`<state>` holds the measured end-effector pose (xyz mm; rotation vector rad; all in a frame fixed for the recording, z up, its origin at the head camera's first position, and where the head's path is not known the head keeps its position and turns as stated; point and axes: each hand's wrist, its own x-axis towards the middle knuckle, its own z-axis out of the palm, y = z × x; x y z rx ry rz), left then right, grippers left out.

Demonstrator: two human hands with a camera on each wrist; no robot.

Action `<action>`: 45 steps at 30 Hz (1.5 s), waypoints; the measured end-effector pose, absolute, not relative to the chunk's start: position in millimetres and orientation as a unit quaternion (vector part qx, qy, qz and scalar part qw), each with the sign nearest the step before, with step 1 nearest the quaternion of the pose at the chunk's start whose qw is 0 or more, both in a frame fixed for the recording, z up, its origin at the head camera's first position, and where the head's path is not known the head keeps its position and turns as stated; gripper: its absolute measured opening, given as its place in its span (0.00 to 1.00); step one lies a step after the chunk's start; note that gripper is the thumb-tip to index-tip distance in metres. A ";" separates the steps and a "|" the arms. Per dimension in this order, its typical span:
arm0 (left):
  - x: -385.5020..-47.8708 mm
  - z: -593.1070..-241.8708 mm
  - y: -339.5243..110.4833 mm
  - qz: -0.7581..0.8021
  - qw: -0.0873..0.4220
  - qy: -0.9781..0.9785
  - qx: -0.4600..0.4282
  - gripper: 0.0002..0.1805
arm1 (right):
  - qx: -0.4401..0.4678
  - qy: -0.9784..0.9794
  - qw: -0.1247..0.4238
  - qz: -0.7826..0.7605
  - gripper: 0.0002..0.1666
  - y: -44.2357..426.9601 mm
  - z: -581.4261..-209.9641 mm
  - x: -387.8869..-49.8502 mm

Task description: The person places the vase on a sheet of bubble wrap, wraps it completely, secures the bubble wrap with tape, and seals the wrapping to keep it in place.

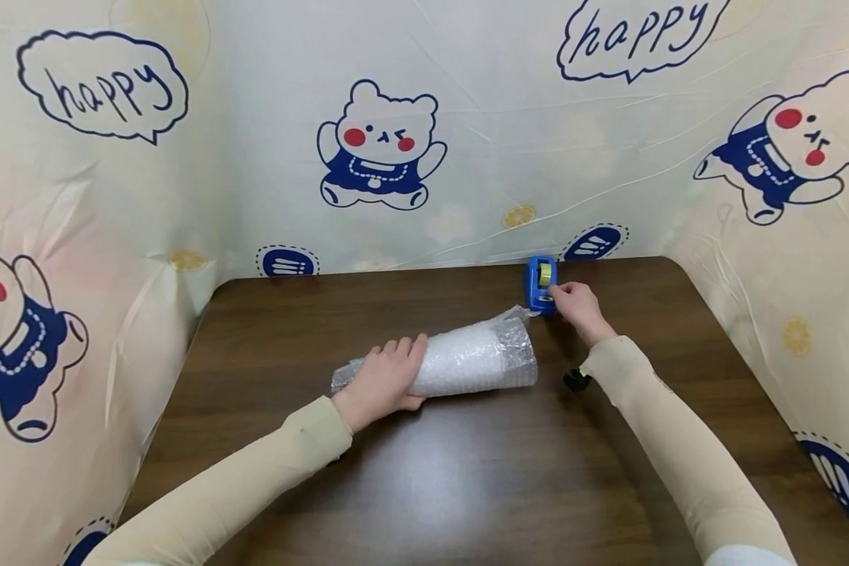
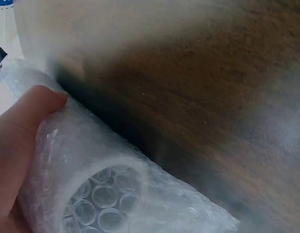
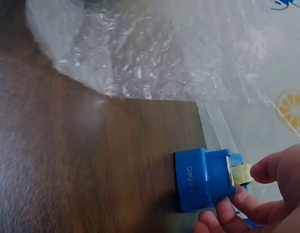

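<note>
A bubble-wrapped cylinder (image 1: 470, 358) lies slantwise on the brown table. Several clear round rims (image 2: 104, 196) show inside its end in the left wrist view. My left hand (image 1: 387, 376) grips the roll from above near its left end, thumb (image 2: 45, 102) along the near side. Beyond the roll's right end stands a blue tape dispenser (image 1: 540, 303) with a yellowish tape roll (image 1: 545, 273). My right hand (image 1: 578, 306) is at the dispenser, where thumb and forefinger pinch the tape (image 3: 242, 174) by the cutting edge. The tape's free end is hidden by the fingers.
A loose flap of bubble wrap (image 1: 516, 314) sticks up from the roll close to the dispenser. The dispenser stands by the table's back edge. A printed cloth (image 1: 481, 157) with bears hangs behind and at both sides of the table (image 1: 453, 487).
</note>
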<state>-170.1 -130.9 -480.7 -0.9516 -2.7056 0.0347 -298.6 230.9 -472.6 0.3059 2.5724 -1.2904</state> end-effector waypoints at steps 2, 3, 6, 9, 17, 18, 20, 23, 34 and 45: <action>-170.6 -480.7 -131.7 0.005 0.129 -0.935 -0.331 0.55 | 0.106 0.876 0.125 -0.454 0.33 230.8 -473.4 -299.7; -170.6 -480.7 -131.8 0.002 0.125 -0.935 -0.331 0.55 | 0.106 0.873 0.124 -0.459 0.32 230.5 -473.8 -300.0; -170.2 -482.1 -131.6 -0.003 0.120 -0.937 -0.328 0.55 | 0.099 0.872 0.120 -0.464 0.29 229.8 -474.3 -300.3; -169.2 -483.8 -131.0 -0.003 0.119 -0.938 -0.325 0.55 | 0.105 0.864 0.118 -0.478 0.25 229.2 -474.7 -300.5; -167.4 -484.6 -130.7 -0.003 0.120 -0.940 -0.320 0.57 | 0.152 0.764 0.119 -0.616 0.27 222.3 -475.9 -300.0; -167.1 -484.3 -130.8 -0.004 0.119 -0.940 -0.319 0.57 | 0.154 0.758 0.113 -0.623 0.27 220.7 -477.3 -299.8; -166.4 -484.2 -130.7 -0.005 0.118 -0.941 -0.318 0.57 | 0.159 0.751 0.095 -0.633 0.24 217.0 -481.1 -298.8; -164.7 -484.1 -129.9 -0.006 0.118 -0.941 -0.318 0.58 | 0.170 0.737 0.068 -0.651 0.18 212.8 -486.4 -296.2; -162.0 -485.9 -127.5 0.001 0.125 -0.940 -0.317 0.58 | 0.166 0.747 -0.001 -0.643 0.15 210.2 -496.0 -289.7; -162.5 -486.0 -129.0 0.002 0.127 -0.941 -0.313 0.58 | 0.168 0.788 -0.036 -0.591 0.22 221.5 -500.7 -293.0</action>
